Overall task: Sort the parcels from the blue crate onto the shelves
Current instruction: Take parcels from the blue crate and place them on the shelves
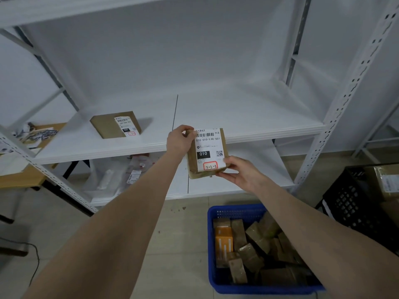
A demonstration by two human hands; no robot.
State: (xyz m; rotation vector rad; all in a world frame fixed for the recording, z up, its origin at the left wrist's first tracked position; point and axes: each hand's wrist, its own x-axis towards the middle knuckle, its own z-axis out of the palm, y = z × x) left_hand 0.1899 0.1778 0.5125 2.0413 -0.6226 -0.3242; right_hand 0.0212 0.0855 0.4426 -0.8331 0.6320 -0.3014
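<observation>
Left hand (180,139) and right hand (239,174) cover corners of the parcel (206,147).

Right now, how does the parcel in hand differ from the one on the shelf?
The held parcel is in the air, gripped by left hand and right hand; the shelf parcel lies flat on the shelf, untouched. Held parcel's black block reads 010; shelf parcel's reads 060. Both are brown with white labels.

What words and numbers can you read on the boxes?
"010-010-L30-551": label on the held parcel.
"010": same label, black patch.
"3-2-3": handwritten, red box, same label.
"060": on the shelf parcel.
Other print is too small or blurred.
</observation>
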